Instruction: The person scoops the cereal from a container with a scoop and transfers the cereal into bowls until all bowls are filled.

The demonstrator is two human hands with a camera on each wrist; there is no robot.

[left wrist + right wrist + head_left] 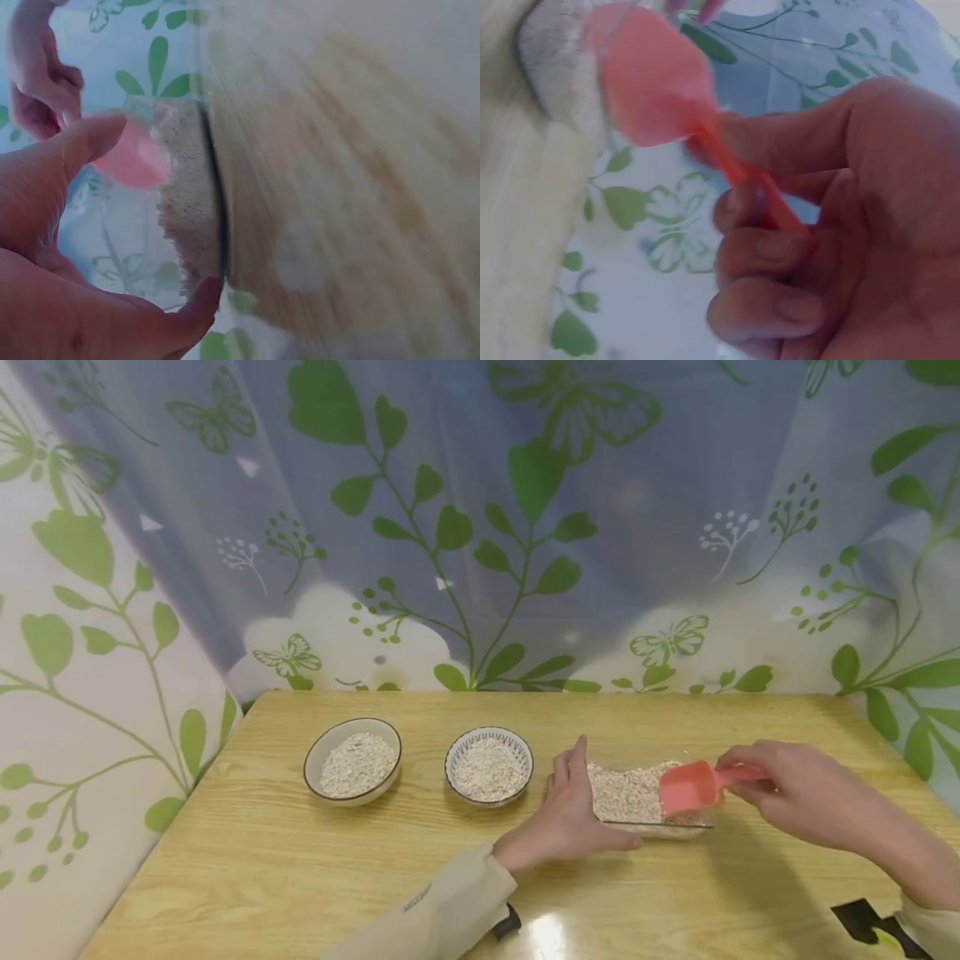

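Observation:
My left hand (pixel 573 818) holds the left end of a clear rectangular container (pixel 675 832), its thumb along the near side. Pale oat flakes (pixel 626 793) fill much of the container. In the left wrist view, thumb and finger straddle the container's walls. At the right end, my right hand (pixel 806 789) grips the handle of a pink scoop (pixel 686 789). The scoop's head is tilted down at the flakes inside the container. Fingers curl round the slim handle in the right wrist view, where the scoop (pixel 656 82) overlaps the container's end.
Left of the container stand a small patterned bowl (pixel 452 762) and, further left, a larger cream bowl (pixel 318 762), both holding flakes. A wooden table (pixel 300 877) carries everything. A curtain (pixel 465 635) with leaves and butterflies hangs behind its far edge.

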